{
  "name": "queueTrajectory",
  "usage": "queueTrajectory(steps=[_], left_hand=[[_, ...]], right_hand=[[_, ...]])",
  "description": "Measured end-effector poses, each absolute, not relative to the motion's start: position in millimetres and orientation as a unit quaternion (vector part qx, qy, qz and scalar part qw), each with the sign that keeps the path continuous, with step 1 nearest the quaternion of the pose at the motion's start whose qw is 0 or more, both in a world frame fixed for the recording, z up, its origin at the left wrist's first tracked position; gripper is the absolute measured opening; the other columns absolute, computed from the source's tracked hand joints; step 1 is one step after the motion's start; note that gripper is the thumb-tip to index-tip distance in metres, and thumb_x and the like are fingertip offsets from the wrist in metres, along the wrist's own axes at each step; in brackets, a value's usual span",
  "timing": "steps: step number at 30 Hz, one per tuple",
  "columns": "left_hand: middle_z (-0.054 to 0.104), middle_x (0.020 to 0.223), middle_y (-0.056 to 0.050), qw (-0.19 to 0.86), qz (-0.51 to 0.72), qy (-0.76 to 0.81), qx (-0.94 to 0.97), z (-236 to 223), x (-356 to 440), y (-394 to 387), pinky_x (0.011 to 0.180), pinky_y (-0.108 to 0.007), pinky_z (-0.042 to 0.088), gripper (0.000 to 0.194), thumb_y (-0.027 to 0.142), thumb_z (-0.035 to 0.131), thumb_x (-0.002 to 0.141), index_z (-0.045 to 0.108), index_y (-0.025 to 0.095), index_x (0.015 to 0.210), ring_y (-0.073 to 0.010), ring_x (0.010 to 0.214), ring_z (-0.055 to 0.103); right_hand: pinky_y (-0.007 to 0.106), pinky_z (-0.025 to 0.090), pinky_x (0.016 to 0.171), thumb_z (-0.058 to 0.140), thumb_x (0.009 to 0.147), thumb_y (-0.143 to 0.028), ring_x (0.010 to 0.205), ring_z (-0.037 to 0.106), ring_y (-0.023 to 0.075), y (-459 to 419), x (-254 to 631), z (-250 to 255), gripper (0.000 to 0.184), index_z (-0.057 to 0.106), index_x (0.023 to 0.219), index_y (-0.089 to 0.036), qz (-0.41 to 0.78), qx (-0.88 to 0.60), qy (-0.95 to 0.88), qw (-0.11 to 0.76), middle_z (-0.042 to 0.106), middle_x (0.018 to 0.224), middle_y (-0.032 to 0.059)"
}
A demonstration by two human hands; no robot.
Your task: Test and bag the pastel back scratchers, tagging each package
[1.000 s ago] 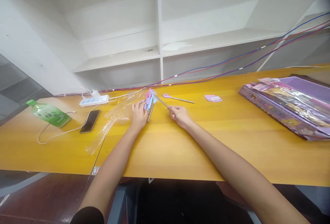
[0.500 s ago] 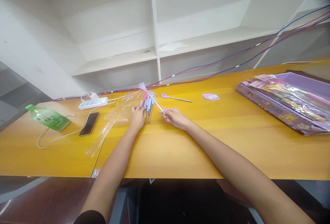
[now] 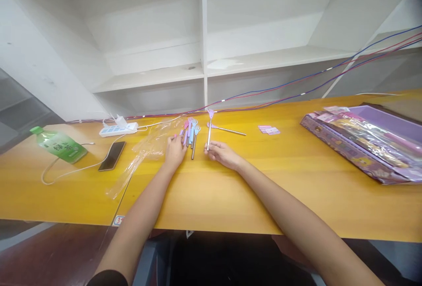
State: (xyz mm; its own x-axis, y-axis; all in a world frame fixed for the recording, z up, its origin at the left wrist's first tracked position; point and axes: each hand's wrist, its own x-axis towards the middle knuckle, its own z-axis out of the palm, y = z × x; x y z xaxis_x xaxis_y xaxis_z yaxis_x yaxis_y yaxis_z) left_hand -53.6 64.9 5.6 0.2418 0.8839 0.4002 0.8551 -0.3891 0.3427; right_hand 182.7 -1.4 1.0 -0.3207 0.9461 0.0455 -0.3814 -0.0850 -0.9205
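Note:
My right hand (image 3: 220,152) pinches the lower end of a thin metal rod with a pink hand-shaped head (image 3: 209,128), which stands nearly upright on the yellow table (image 3: 231,189). My left hand (image 3: 174,150) rests with fingers curled on a small bunch of similar pink and blue sticks (image 3: 191,131) lying on the table. One more such stick (image 3: 227,128) lies flat just behind my right hand.
A clear plastic bag (image 3: 145,152) lies left of the sticks. Further left are a black phone (image 3: 112,155) on a white cable, a power strip (image 3: 118,128) and a green drink pouch (image 3: 59,145). Small pink cards (image 3: 270,129) and a purple packaged box (image 3: 365,141) lie to the right.
My right hand has drawn one stick out of the bunch and swung it from a left-leaning tilt to nearly upright. My left hand has stayed on the bunch.

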Motion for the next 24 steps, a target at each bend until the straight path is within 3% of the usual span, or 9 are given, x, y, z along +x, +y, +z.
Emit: queueTrajectory(steps=[7,10,15,18,21,24], left_hand=[[0.073,0.116,-0.019,-0.058,0.196,0.633,0.747,18,-50,52,0.098,-0.049,0.046,0.039,0.019,0.064,0.085,0.067,0.014,0.123,-0.0394,0.119,0.055],[0.073,0.124,-0.02,-0.076,0.173,0.625,0.757,19,-47,48,0.096,-0.054,0.044,0.027,0.026,0.065,0.087,0.072,0.016,0.112,-0.043,0.119,0.054],[0.077,0.102,-0.02,-0.079,0.162,0.623,0.762,21,-46,47,0.092,-0.057,0.045,0.016,0.027,0.063,0.089,0.076,0.017,0.09,-0.0444,0.115,0.056],[0.076,0.095,-0.021,-0.042,0.174,0.635,0.751,25,-47,47,0.093,-0.056,0.048,0.025,0.03,0.056,0.094,0.076,0.015,0.099,-0.0433,0.111,0.061],[0.075,0.112,-0.021,0.007,0.237,0.614,0.753,28,-49,44,0.1,-0.05,0.05,0.033,0.028,0.049,0.099,0.071,0.014,0.119,-0.0385,0.116,0.065],[0.075,0.114,-0.015,0.04,0.277,0.526,0.803,27,-47,38,0.112,-0.048,0.045,0.029,0.027,0.041,0.105,0.068,0.02,0.115,-0.0321,0.122,0.065]], right_hand=[[0.026,0.034,0.057,0.085,0.077,-0.052,0.057,0.048,0.009,1,184,-4,0.04,0.069,0.094,-0.019,0.658,-0.327,-0.466,0.492,0.073,0.085,0.0036],[0.026,0.035,0.058,0.085,0.076,-0.052,0.058,0.048,0.0089,1,184,-4,0.041,0.07,0.093,-0.018,0.655,-0.334,-0.469,0.488,0.073,0.085,0.0037],[0.026,0.035,0.059,0.088,0.072,-0.045,0.058,0.047,0.0079,-1,184,-4,0.038,0.072,0.092,-0.018,0.64,-0.344,-0.471,0.5,0.069,0.081,0.0009],[0.026,0.033,0.059,0.09,0.071,-0.044,0.057,0.046,0.0081,-1,185,-4,0.037,0.071,0.09,-0.019,0.626,-0.347,-0.466,0.52,0.06,0.071,-0.0035],[0.026,0.031,0.056,0.091,0.07,-0.045,0.056,0.044,0.0085,1,186,-4,0.037,0.07,0.087,-0.02,0.618,-0.35,-0.453,0.538,0.054,0.065,-0.0054],[0.026,0.03,0.054,0.092,0.068,-0.046,0.055,0.043,0.0089,3,188,-4,0.038,0.072,0.088,-0.02,0.607,-0.359,-0.439,0.556,0.054,0.066,-0.0048]])
